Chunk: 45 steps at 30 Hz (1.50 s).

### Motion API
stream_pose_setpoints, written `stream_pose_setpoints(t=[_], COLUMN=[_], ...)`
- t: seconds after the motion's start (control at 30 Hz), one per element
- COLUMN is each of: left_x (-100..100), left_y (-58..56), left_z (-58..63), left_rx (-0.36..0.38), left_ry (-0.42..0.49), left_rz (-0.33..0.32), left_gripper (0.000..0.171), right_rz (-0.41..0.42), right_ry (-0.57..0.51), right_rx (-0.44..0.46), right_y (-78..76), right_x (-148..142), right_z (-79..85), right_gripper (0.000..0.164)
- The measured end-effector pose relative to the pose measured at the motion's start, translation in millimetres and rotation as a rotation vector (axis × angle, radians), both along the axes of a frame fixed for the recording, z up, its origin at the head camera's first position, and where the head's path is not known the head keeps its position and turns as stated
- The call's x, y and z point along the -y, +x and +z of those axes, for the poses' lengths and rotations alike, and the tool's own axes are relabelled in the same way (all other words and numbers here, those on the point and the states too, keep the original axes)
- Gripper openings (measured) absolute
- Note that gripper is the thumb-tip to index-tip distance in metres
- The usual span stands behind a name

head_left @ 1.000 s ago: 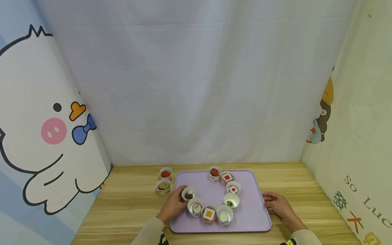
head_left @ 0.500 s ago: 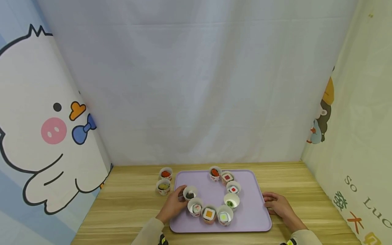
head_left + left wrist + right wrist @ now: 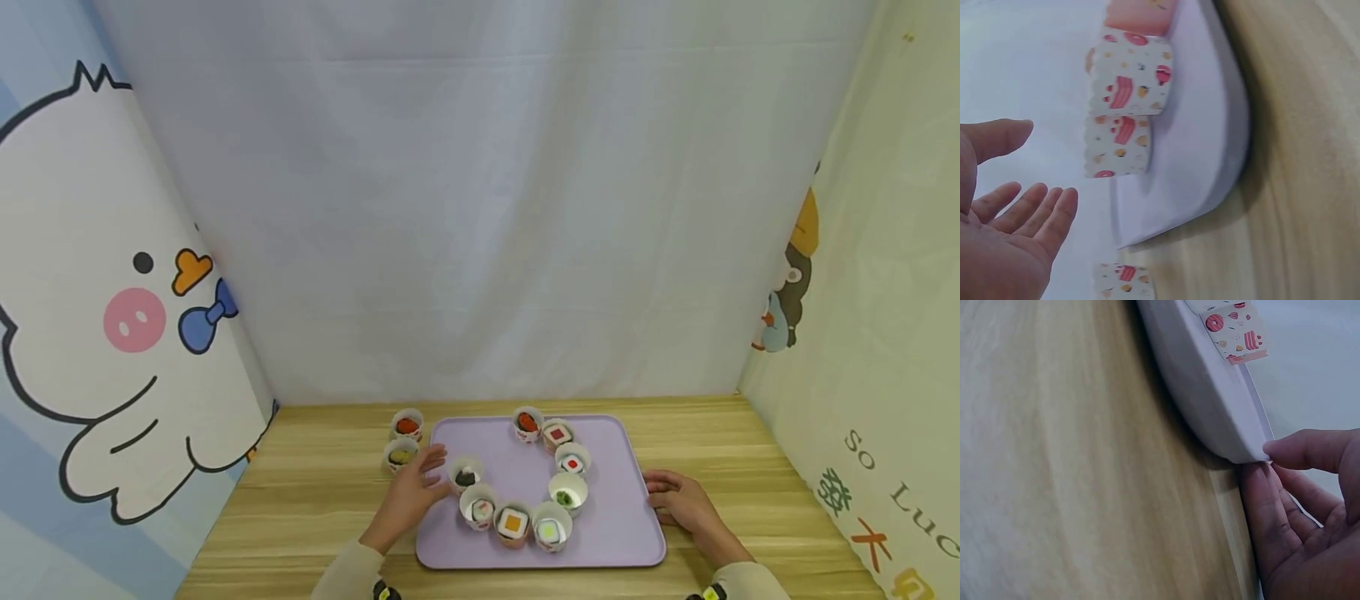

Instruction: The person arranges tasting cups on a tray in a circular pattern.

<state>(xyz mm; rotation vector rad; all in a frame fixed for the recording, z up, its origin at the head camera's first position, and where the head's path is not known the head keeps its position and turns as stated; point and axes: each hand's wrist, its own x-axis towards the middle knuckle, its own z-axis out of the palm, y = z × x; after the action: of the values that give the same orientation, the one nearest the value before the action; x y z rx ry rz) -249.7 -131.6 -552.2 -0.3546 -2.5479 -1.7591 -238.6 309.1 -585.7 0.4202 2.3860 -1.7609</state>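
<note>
My left hand (image 3: 408,497) is off the cups, fingers extended, at the left edge of the lilac tray (image 3: 607,542). Just right of its fingertips, on the tray, stands a paper baking cup (image 3: 467,477) with a dark piece inside. In the left wrist view the thumb and fingers of the left hand (image 3: 1016,219) are spread apart with nothing between them. My right hand (image 3: 684,502) is at the tray's right edge. The right wrist view shows the thumb on the tray rim (image 3: 1254,434) and the fingers against its outer side, pinching it.
More paper cups form a curve on the tray, among them one with an orange-centred square (image 3: 512,523) and one with a red piece (image 3: 527,423). Left of the tray, a cup with red filling (image 3: 407,425) and a yellowish one (image 3: 399,454) stand on the wooden table (image 3: 315,492).
The left hand has let go of the cup with the dark piece and drawn back left, toward the yellowish cup. That cup first shifted slightly right. The right hand stays put.
</note>
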Motion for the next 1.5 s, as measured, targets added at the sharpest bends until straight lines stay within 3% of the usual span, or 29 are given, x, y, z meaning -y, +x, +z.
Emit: stream_pose_setpoints(t=[0.3, 0.47, 0.7, 1.1, 1.5], left_x=[15.1, 23.7, 37.5, 61.8, 67.0], left_y=[-0.2, -2.2, -2.4, -9.0, -18.1], left_z=[25.3, 32.1, 38.8, 31.6, 9.8], left_rx=[-0.057, -0.107, -0.101, -0.057, -0.005], left_ry=[0.05, 0.061, 0.087, 0.07, 0.083], left_rz=[0.103, 0.145, 0.169, 0.274, 0.366], left_gripper=[0.055, 0.055, 0.055, 0.061, 0.066], right_rz=[0.005, 0.008, 0.008, 0.004, 0.003], right_ry=[0.0, 0.006, 0.005, 0.001, 0.005], right_rx=[0.007, 0.009, 0.007, 0.008, 0.017], right_y=[0.1, -0.4, 0.0, -0.5, -2.0], right_x=[-0.4, -0.9, -0.6, -0.8, -1.1], right_z=[-0.5, -0.1, -0.2, -0.1, -2.1], right_gripper=[0.052, 0.052, 0.054, 0.054, 0.052])
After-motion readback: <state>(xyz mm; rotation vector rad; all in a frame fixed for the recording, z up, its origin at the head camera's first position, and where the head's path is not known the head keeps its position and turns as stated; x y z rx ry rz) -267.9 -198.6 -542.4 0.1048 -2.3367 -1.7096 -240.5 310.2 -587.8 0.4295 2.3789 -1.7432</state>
